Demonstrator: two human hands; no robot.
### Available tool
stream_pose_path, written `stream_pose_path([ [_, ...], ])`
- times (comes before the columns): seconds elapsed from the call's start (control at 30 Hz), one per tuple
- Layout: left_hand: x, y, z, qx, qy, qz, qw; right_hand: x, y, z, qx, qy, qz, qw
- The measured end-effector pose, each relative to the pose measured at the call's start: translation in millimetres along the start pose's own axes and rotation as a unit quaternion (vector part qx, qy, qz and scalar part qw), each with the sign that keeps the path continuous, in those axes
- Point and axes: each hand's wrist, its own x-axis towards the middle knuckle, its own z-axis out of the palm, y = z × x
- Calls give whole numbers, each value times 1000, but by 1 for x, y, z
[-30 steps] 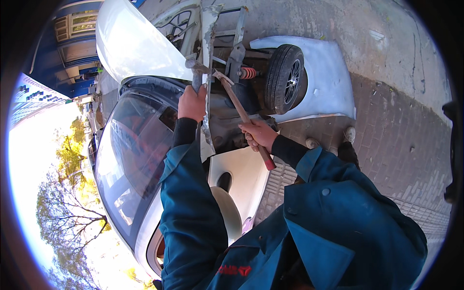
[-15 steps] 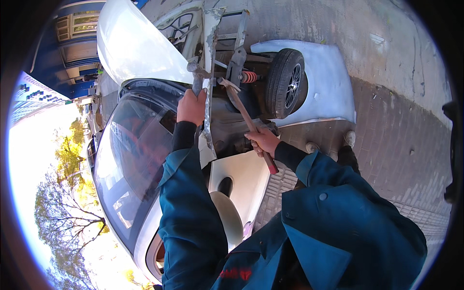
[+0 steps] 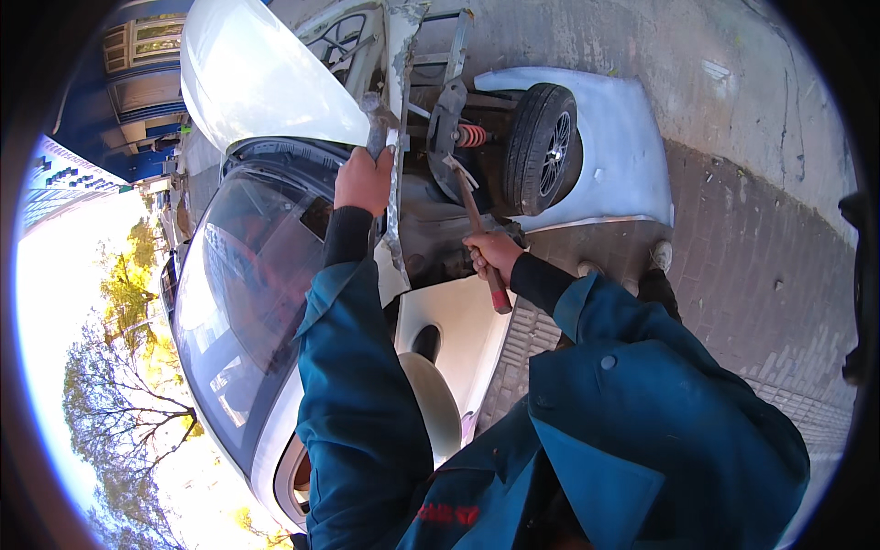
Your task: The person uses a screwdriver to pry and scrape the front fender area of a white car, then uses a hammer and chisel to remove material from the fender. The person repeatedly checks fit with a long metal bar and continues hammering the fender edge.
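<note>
My left hand (image 3: 363,181) is closed on a heavy grey metal tool (image 3: 376,124), held upright along a jagged, bent sheet-metal edge (image 3: 392,249) of the white car's opened front. My right hand (image 3: 493,253) grips a wooden-handled hammer (image 3: 469,200) with a red end at the bottom. The hammer's narrow head lies to the right of that edge, over the dark wheel well, below a red coil spring (image 3: 472,136); whether it touches anything I cannot tell.
The white hood (image 3: 261,73) stands raised at upper left, above the windshield (image 3: 240,275). An exposed tyre (image 3: 532,147) and a detached pale fender (image 3: 623,156) are at right, by the pavement (image 3: 733,275). Shoes (image 3: 662,257) show beside them. Blue buildings (image 3: 147,82) stand at far left.
My left hand and its tool have shifted slightly upward in the picture. The hammer has swung more upright, its head now farther right of the metal edge.
</note>
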Motion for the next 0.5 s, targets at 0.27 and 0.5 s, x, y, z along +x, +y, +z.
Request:
stream_pose_path([
  [0.27,9,-10,2,10,39,50,998,-7,-15,-3,-150,-88,-144,974],
  [0.5,19,-1,-1,9,38,62,997,-4,-17,6,-16,-149,-115,982],
])
